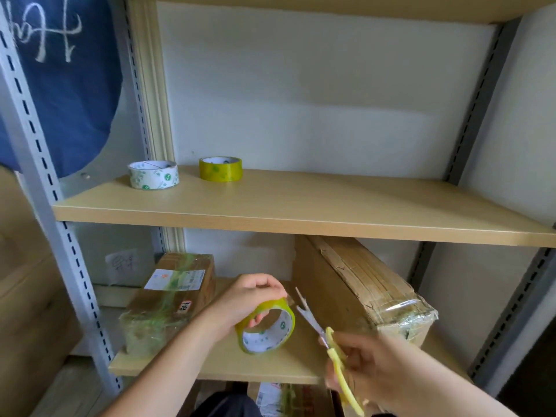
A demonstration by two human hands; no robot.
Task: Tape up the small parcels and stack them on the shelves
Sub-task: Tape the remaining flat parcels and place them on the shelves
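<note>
My left hand [246, 299] grips a yellow-green roll of tape [266, 326], fingers through its core, above the lower shelf [210, 365]. My right hand [370, 365] holds yellow-handled scissors [319, 329]; their open blades point up-left, just right of the roll. A taped cardboard parcel [168, 302] with a white label lies on the lower shelf to the left. A big, wrapped bundle of flat cardboard [361, 287] leans at the right of that shelf.
On the middle shelf [301, 206] stand a white tape roll [153, 174] and a yellow tape roll [221, 168]; the rest of that board is bare. A blue cloth [60, 85] hangs at the upper left. Another parcel [288, 398] shows below.
</note>
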